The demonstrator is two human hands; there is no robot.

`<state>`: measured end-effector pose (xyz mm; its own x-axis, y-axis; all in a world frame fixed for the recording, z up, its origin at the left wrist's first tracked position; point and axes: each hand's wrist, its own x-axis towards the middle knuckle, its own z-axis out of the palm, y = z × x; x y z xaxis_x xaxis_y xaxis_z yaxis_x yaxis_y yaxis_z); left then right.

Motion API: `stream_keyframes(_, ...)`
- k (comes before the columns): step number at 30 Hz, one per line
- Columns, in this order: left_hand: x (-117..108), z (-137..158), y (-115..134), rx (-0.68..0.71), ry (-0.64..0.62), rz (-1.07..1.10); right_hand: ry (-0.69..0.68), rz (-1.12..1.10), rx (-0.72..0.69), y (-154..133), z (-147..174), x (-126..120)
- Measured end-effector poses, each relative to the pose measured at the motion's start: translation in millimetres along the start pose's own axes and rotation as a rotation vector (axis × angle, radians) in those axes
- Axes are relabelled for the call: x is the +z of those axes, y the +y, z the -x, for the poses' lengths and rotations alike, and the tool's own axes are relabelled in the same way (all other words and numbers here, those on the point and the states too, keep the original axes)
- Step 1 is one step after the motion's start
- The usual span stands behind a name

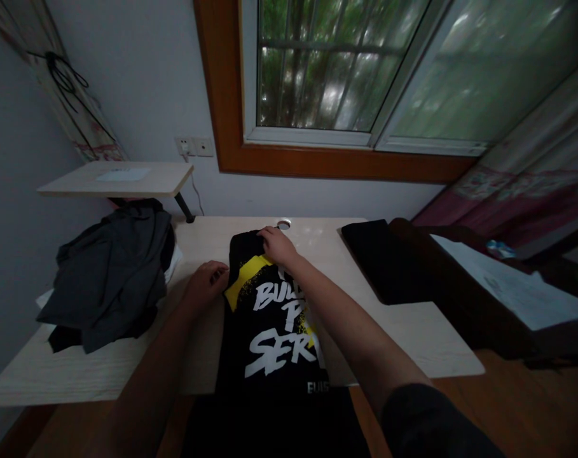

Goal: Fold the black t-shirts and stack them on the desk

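A black shirt with a yellow band and white lettering lies folded into a narrow panel on the table, its near end at the table's front edge. My right hand rests on the far end of the shirt, fingers laid across the black cloth and pointing left. At the shirt's left edge, my left hand has its fingers loosely curved, with a gap between thumb and fingers. Its fingertips reach the cloth's edge, and I see no fabric gripped in them. My right forearm covers part of the lettering.
A heap of dark grey and black clothes is on the table's left side, beneath a small raised shelf. To the right lies a flat black item. The pale table stands against the wall below a window.
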<state>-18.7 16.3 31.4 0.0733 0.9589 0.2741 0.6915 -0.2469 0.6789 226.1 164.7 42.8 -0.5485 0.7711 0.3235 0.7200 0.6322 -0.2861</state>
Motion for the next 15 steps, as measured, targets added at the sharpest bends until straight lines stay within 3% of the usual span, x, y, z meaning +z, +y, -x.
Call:
stream_keyframes(3,10,-8,-11,-0.004,0.041,-0.028,0.042,-0.011,0.066,18,22,-3)
stream_keyframes(7,21,-22,-27,-0.117,0.126,0.067,0.092,-0.080,0.080,31,62,-4)
stream_keyframes(15,31,-80,-38,-0.244,0.147,0.131,0.084,-0.077,-0.026,20,136,-15)
